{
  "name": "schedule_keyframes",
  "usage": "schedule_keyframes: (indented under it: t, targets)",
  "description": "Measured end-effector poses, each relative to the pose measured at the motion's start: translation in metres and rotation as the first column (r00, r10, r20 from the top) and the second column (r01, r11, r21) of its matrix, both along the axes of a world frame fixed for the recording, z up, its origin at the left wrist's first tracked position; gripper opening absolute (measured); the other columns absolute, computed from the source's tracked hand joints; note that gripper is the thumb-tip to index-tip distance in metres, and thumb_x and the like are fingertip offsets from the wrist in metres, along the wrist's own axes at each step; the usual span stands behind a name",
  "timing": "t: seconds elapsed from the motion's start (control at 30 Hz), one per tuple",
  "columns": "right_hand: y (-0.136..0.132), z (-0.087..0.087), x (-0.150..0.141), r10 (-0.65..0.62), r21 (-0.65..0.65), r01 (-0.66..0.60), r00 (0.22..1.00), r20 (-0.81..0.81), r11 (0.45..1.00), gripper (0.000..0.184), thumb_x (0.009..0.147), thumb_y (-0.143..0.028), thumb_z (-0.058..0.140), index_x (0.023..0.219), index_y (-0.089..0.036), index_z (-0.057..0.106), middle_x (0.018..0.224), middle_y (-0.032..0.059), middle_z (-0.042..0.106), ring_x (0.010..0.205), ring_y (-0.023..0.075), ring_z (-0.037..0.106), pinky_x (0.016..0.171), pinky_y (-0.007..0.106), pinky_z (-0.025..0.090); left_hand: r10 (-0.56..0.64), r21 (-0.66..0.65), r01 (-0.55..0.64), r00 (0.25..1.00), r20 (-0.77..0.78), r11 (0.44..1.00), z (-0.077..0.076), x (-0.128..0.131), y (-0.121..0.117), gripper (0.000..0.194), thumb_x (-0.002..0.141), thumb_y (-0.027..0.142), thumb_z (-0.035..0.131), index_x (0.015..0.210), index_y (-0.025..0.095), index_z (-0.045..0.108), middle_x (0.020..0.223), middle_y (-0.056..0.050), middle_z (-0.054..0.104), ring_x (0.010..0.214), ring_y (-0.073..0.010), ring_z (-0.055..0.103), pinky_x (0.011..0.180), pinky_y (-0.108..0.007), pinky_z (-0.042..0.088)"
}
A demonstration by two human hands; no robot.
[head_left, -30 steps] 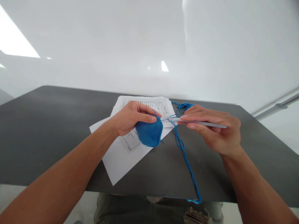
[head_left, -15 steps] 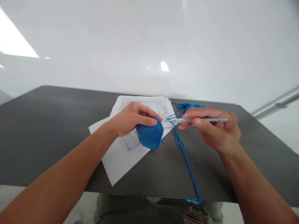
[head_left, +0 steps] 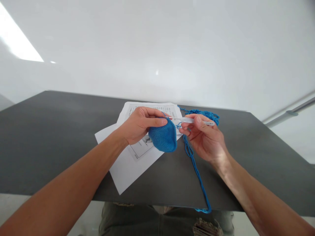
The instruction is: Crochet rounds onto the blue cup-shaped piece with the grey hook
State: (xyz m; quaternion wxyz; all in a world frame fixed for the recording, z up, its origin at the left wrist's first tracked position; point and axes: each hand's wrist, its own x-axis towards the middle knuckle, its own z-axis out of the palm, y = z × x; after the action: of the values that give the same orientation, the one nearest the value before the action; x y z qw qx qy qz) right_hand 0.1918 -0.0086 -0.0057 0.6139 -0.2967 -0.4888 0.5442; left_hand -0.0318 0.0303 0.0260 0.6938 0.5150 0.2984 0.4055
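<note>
Between thumb and fingers, my left hand (head_left: pixel 140 126) pinches the top edge of a round blue crochet piece (head_left: pixel 162 136), worked in spiral rounds. My right hand (head_left: pixel 206 134) grips the pale handle of a crochet hook (head_left: pixel 187 120). The hook's thin metal shaft points left and reaches the edge of the piece by my left fingertips; whether its tip is in a stitch I cannot tell. Blue yarn (head_left: pixel 194 162) hangs in loose strands below my right hand and runs over the table's front edge. A short strand loops near the hook.
Two printed paper sheets (head_left: pixel 123 175) overlap on the dark grey table (head_left: pixel 61 141) beneath my hands. A tangled heap of blue yarn (head_left: pixel 213 116) lies behind my right hand. A white wall (head_left: pixel 157 42) rises at the table's back edge.
My right hand has moved left with the hook, closer to my left hand. The crochet piece has shifted slightly right and tilted, and the hook now slopes down to the right.
</note>
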Motion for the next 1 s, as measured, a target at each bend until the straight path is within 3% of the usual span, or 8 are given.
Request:
schedule_keyframes:
  t: [0.2,0.37,0.53,0.83,0.93,1.0]
  targets:
    - [-0.003,-0.006,-0.023,-0.099,0.099,0.098,0.995,0.010,0.990,0.018,0.084,-0.039,0.090,0.098,-0.028,0.085,0.094,0.0004,0.083,0.087,0.0140,0.080,0.084,0.026,0.066,0.029,-0.067,-0.023,0.996,0.087,0.997,-0.008,0.010,-0.007,0.027,0.057,0.022,0.101,0.077,0.016,0.084,0.079,-0.006,0.078,0.074,-0.0162,0.067,0.070,-0.029,0.051]
    - [-0.004,-0.006,-0.019,-0.151,0.123,0.146,0.988,0.026,0.982,0.021,0.085,-0.040,0.089,0.101,-0.029,0.085,0.095,0.0016,0.083,0.086,0.0186,0.080,0.083,0.034,0.066,-0.079,-0.051,0.085,0.990,0.114,0.995,-0.010,0.013,-0.010,0.024,0.067,0.028,0.098,0.083,0.017,0.085,0.082,-0.006,0.079,0.075,-0.0159,0.068,0.071,-0.028,0.052]
    - [-0.008,-0.002,-0.018,-0.205,0.063,0.203,0.978,0.037,0.977,0.025,0.085,-0.047,0.088,0.102,-0.029,0.083,0.092,0.0017,0.083,0.085,0.0205,0.080,0.082,0.037,0.066,-0.100,-0.066,0.104,0.993,0.065,0.992,-0.008,0.013,-0.012,0.034,0.067,0.035,0.098,0.090,0.013,0.085,0.081,-0.007,0.077,0.072,-0.0157,0.067,0.070,-0.028,0.052]
    - [-0.008,0.004,-0.021,-0.254,0.068,0.254,0.967,-0.014,0.965,0.026,0.077,-0.046,0.094,0.095,-0.030,0.086,0.088,0.0014,0.083,0.082,0.0199,0.080,0.075,0.032,0.065,-0.146,-0.016,0.146,0.989,0.008,0.989,-0.010,0.015,-0.013,0.040,0.074,0.042,0.094,0.100,0.012,0.086,0.074,-0.006,0.072,0.069,-0.0163,0.066,0.067,-0.029,0.054]
    - [-0.007,0.001,-0.021,-0.305,0.122,0.299,0.952,0.029,0.946,0.023,0.078,-0.043,0.093,0.096,-0.030,0.087,0.093,0.0017,0.083,0.082,0.0177,0.079,0.079,0.031,0.064,-0.086,0.000,0.086,0.995,0.047,0.996,-0.016,0.015,-0.012,0.045,0.072,0.035,0.096,0.110,0.014,0.084,0.083,-0.007,0.077,0.073,-0.0168,0.069,0.072,-0.030,0.056]
    - [-0.007,-0.001,-0.021,-0.335,0.141,0.322,0.939,0.078,0.936,0.021,0.079,-0.040,0.093,0.097,-0.030,0.087,0.097,0.0023,0.084,0.086,0.0174,0.078,0.081,0.030,0.064,-0.041,-0.016,0.043,0.996,0.084,0.999,-0.018,0.016,-0.012,0.059,0.067,0.029,0.099,0.121,0.015,0.081,0.095,-0.009,0.081,0.081,-0.0188,0.073,0.077,-0.031,0.058]
